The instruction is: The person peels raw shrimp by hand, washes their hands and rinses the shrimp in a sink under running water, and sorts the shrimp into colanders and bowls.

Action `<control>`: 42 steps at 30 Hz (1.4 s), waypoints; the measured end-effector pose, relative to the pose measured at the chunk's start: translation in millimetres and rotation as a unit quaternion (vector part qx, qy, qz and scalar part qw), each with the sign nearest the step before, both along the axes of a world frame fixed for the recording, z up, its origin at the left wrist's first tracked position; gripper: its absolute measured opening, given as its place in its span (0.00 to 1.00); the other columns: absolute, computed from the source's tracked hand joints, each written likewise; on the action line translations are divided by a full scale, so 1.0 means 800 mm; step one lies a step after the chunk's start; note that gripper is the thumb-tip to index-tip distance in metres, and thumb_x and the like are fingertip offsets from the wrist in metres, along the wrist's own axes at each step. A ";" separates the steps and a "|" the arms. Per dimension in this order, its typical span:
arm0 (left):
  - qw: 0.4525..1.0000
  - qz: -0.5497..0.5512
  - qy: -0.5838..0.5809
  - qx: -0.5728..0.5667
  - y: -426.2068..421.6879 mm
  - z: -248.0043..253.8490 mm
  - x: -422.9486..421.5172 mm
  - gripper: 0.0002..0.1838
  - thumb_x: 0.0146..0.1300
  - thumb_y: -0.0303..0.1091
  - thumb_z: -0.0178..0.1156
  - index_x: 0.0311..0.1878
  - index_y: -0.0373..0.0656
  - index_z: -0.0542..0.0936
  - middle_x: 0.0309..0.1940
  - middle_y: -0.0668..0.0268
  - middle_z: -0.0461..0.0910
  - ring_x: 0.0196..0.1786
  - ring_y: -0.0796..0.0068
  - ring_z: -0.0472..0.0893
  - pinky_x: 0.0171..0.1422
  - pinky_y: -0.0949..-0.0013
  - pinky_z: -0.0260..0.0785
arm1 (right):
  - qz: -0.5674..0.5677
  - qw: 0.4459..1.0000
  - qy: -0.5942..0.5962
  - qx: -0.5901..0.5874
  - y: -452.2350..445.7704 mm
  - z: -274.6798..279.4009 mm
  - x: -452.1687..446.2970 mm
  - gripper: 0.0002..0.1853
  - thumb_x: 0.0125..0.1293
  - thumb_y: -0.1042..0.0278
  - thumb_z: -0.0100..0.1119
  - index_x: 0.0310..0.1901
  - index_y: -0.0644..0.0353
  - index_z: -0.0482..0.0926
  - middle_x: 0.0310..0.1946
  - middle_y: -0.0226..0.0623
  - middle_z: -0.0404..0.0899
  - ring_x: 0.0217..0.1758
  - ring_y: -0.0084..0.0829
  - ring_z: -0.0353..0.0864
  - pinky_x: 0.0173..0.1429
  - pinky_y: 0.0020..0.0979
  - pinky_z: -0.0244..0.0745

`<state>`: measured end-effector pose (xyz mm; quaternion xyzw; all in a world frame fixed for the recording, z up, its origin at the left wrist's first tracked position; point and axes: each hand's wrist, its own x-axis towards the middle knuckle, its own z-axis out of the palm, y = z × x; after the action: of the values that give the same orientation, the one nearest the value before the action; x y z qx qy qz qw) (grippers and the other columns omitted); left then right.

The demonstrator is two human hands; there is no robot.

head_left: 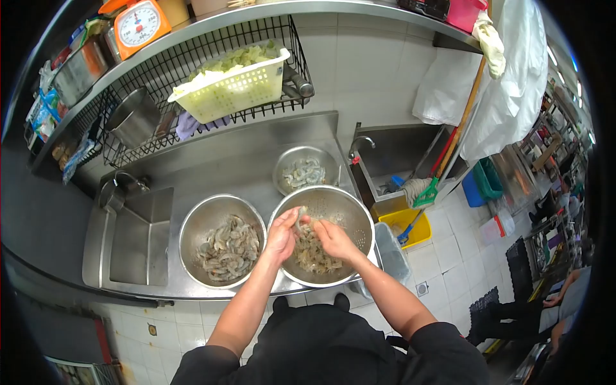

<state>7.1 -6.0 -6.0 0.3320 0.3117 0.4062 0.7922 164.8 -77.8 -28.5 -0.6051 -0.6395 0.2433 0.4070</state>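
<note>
- Desk (212, 174): stainless steel, with a raised back edge and a sink basin (138, 247) at its left end.
- Left bowl (198, 221): on the desk, holding a pile of grey shrimps (231, 250).
- Right bowl (357, 234): perforated, at the front edge; shells (314, 255) lie inside.
- Rear bowl (282, 165): smaller, directly behind the right bowl; contains pale shrimps (305, 173).
- Left hand (282, 236): grip closed on a single shrimp (299, 219), held above the right bowl.
- Right hand (332, 239): grip beside that shrimp, fingers bent; whether it clasps anything cannot be told.
- Wall: black wire rack (256, 31) carrying a pale yellow basket (232, 91) of green pieces; orange scale (140, 27) on the shelf (224, 20) above.
- Right side: second sink (401, 154), yellow bucket (420, 230) on the white tiled floor (443, 282).
- Far right: another person (571, 308), partly visible.
</note>
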 end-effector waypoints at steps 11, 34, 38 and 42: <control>0.999 0.042 -0.022 0.009 -0.026 0.010 0.016 0.16 0.67 0.33 0.58 0.56 0.40 0.76 0.48 0.60 0.82 0.50 0.72 0.78 0.60 0.67 0.68 | 0.029 0.993 0.112 0.019 0.006 0.037 -0.039 0.12 0.70 0.66 0.45 0.39 0.67 0.71 0.28 0.51 0.76 0.32 0.47 0.77 0.38 0.41 0.70; 0.987 -0.013 0.156 0.047 0.006 -0.005 0.002 0.16 0.67 0.25 0.55 0.58 0.35 0.75 0.41 0.62 0.84 0.39 0.78 0.82 0.43 0.75 0.71 | -0.057 0.975 -0.213 -0.003 -0.010 0.001 0.012 0.14 0.68 0.65 0.50 0.41 0.69 0.79 0.34 0.61 0.78 0.46 0.55 0.80 0.53 0.46 0.73; 0.962 -0.031 0.231 0.143 -0.007 -0.010 0.010 0.15 0.66 0.22 0.55 0.55 0.33 0.77 0.37 0.62 0.85 0.37 0.82 0.82 0.41 0.79 0.70 | -0.046 0.996 0.035 0.072 0.011 0.047 0.001 0.11 0.68 0.70 0.49 0.39 0.70 0.77 0.32 0.57 0.78 0.42 0.54 0.81 0.49 0.45 0.75; 0.953 0.013 0.245 0.177 -0.019 0.014 0.018 0.12 0.65 0.23 0.58 0.51 0.31 0.80 0.34 0.61 0.85 0.34 0.82 0.82 0.40 0.79 0.71 | -0.018 0.999 0.051 -0.005 0.016 0.061 0.001 0.06 0.64 0.77 0.49 0.35 0.70 0.75 0.32 0.55 0.78 0.38 0.55 0.80 0.44 0.45 0.75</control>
<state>21.1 -21.4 5.4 0.5524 0.4231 0.3714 0.6148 165.2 -64.7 20.5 -0.6049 -0.6057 0.2697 0.4409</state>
